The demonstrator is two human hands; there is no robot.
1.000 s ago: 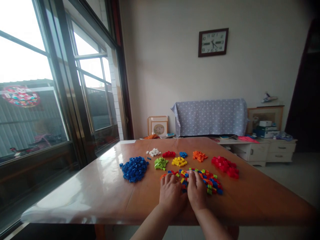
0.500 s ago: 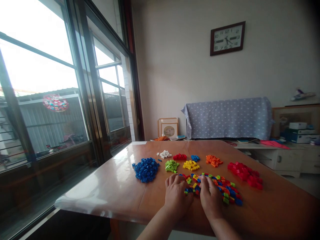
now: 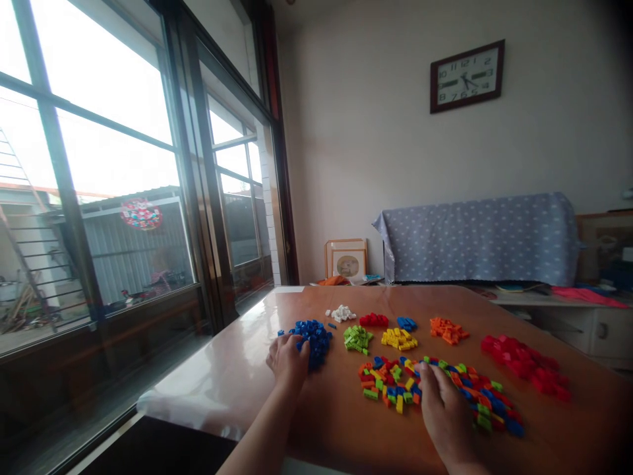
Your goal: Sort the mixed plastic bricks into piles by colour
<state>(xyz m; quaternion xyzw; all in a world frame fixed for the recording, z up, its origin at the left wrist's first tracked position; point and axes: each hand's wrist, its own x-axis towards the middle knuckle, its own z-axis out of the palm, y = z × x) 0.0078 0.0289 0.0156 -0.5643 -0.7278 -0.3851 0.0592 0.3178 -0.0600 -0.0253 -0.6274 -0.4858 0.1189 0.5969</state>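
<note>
My left hand (image 3: 288,359) is at the near left side of a heap of dark blue plastic bricks (image 3: 316,340). Its fingers curl downward, and whatever lies beneath them is hidden. Over the middle of a spread of mixed-colour bricks (image 3: 395,381) is my right hand (image 3: 445,406), thumb and fingers drawn together at the pieces. I cannot make out what is between them. Red, orange, yellow, green and blue pieces lie on both sides of this hand.
Sorted heaps stand farther back on the brown table (image 3: 336,412): white bricks (image 3: 342,313), green bricks (image 3: 357,338), yellow bricks (image 3: 399,339), small red bricks (image 3: 374,320), light blue bricks (image 3: 407,323) and orange bricks (image 3: 448,330). Larger red bricks (image 3: 527,366) lie at the right.
My left hand has moved left from the mixed bricks to the dark blue heap. My right hand stays over the mixed bricks. The view has shifted slightly left.
</note>
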